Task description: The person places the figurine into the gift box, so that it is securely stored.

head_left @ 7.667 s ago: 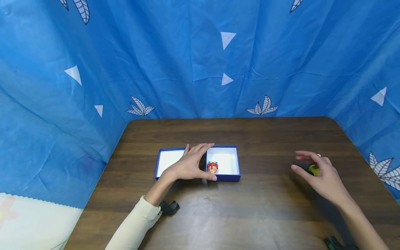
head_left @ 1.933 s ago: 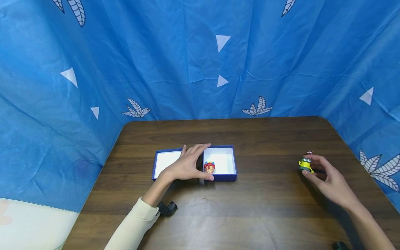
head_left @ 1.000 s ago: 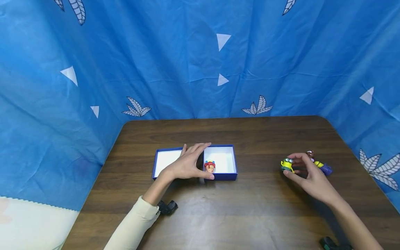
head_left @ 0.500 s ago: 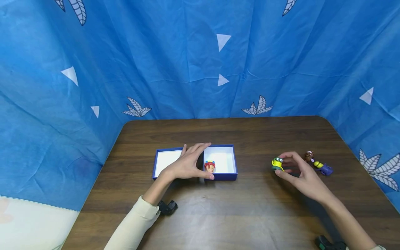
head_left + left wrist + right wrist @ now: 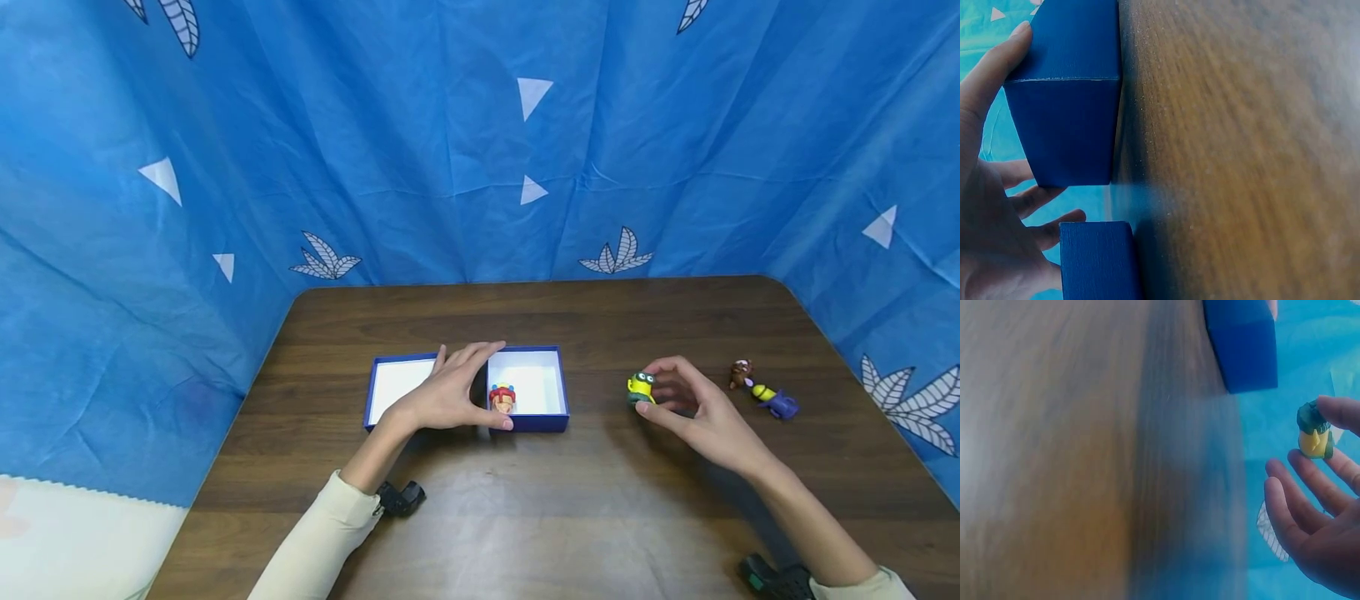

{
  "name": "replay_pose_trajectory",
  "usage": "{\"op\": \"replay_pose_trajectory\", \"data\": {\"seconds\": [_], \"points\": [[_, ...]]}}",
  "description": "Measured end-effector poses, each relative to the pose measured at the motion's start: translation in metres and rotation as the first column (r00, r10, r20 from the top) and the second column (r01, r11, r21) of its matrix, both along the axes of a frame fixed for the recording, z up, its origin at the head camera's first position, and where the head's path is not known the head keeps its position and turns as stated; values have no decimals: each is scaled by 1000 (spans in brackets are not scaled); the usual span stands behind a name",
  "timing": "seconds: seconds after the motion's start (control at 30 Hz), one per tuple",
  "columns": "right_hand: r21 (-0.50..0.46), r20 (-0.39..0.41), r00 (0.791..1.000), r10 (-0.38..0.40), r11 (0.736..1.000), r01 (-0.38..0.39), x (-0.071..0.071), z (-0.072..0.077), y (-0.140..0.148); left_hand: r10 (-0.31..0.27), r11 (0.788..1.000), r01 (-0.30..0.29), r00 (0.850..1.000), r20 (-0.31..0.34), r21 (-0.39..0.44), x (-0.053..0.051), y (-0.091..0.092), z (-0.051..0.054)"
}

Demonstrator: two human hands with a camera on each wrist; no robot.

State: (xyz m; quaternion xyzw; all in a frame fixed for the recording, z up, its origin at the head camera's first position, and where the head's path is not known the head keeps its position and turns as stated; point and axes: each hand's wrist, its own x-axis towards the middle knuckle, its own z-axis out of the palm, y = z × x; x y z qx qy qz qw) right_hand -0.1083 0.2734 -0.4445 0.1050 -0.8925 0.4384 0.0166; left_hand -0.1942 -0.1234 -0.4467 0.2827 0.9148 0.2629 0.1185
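Your left hand (image 5: 444, 402), spread wide, grips one blue box (image 5: 542, 423) by its left end; your right hand (image 5: 701, 419) pinches one yellow-and-green figure (image 5: 640, 387) aloft, right of it. One blue-rimmed tray (image 5: 397, 383), left, is partly hidden. Head view only: one red-hatted figure (image 5: 502, 399) inside the box, one brown figure (image 5: 740, 373) and one purple-and-yellow figure (image 5: 782, 405) at right.

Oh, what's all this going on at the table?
A person's right hand pinches a green-and-yellow Minion figurine above the wooden table. The left hand holds an open blue box by its left end; a red-hatted figurine lies inside. Its apparent lid lies beside it. On the right, a brown figurine and a yellow-and-purple figurine rest on the table.
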Motion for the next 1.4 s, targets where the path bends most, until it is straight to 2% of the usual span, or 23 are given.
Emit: {"op": "replay_pose_trajectory", "data": {"seconds": [0.7,1.1,1.4], "points": [[1,-19,999,49,999,-49,-13,10,-42,-9,1000,9,1000,-2,25,-1,1,-1],[-28,-8,996,90,996,-90,-30,9,-65,-8,1000,8,1000,13,30,0,-1,-1],[-27,-17,992,126,992,-127,-37,9,-85,-7,999,7,1000,21,38,0,-1,-2]]}}
